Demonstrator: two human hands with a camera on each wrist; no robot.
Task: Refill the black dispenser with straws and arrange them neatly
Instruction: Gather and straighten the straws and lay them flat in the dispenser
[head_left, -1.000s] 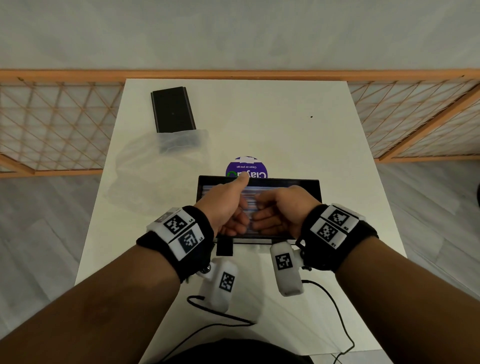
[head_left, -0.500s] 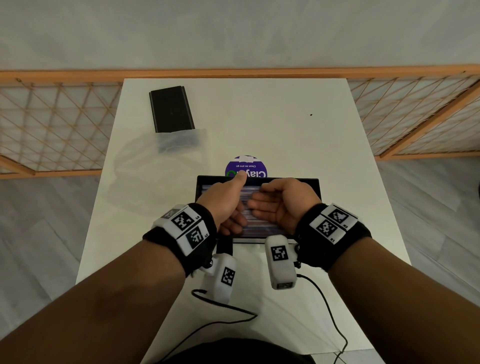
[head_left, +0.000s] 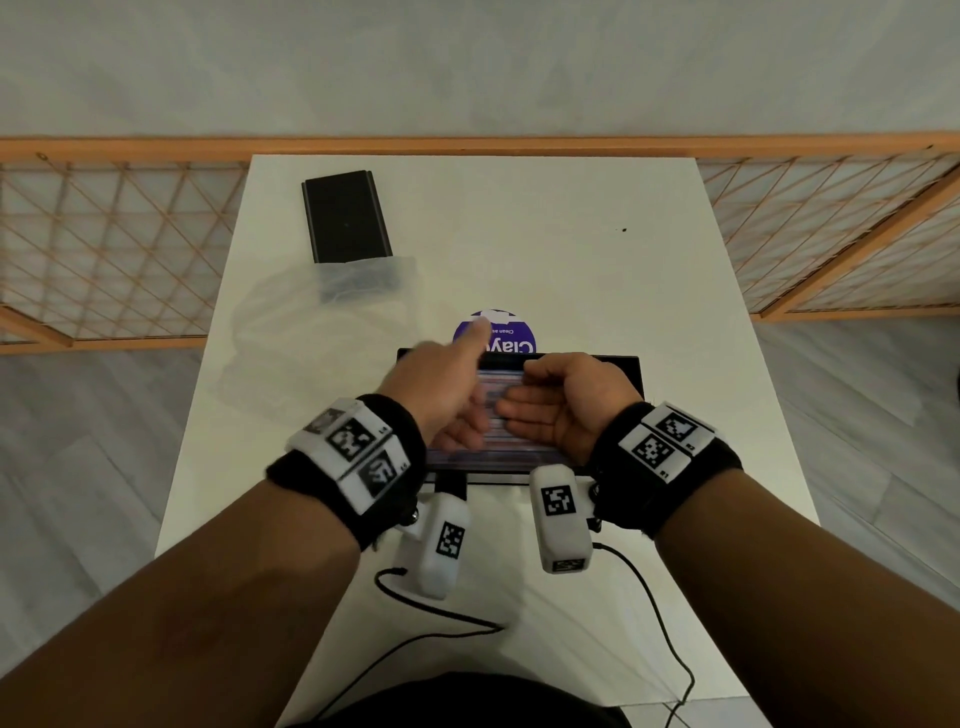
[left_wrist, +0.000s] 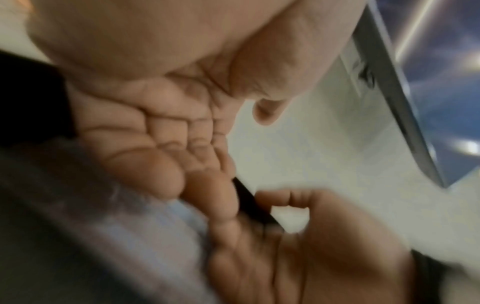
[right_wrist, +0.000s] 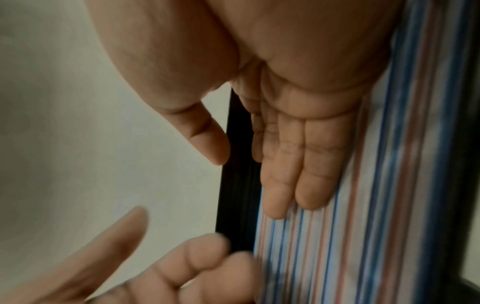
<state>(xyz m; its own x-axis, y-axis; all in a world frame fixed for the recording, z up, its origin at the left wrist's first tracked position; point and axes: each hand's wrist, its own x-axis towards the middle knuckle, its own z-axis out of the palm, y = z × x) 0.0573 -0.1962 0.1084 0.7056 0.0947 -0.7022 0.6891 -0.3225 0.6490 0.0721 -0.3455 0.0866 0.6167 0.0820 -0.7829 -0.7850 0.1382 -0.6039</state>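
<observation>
At frame centre on the bench (head_left: 545, 249), the black dispenser (head_left: 636, 366) holds striped straws (right_wrist: 337, 236); right hand (head_left: 566, 410) lies flat on them, grip open; left hand (head_left: 447, 395), thumb raised, looks open too; better to sweep lightly along the straws, evening their ends; blur hides the left fingertips' contact.

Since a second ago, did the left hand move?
Yes. The left hand has slid a little to the left over the straws, and its thumb has come off the dispenser rim, judged against the purple sticker.
</observation>
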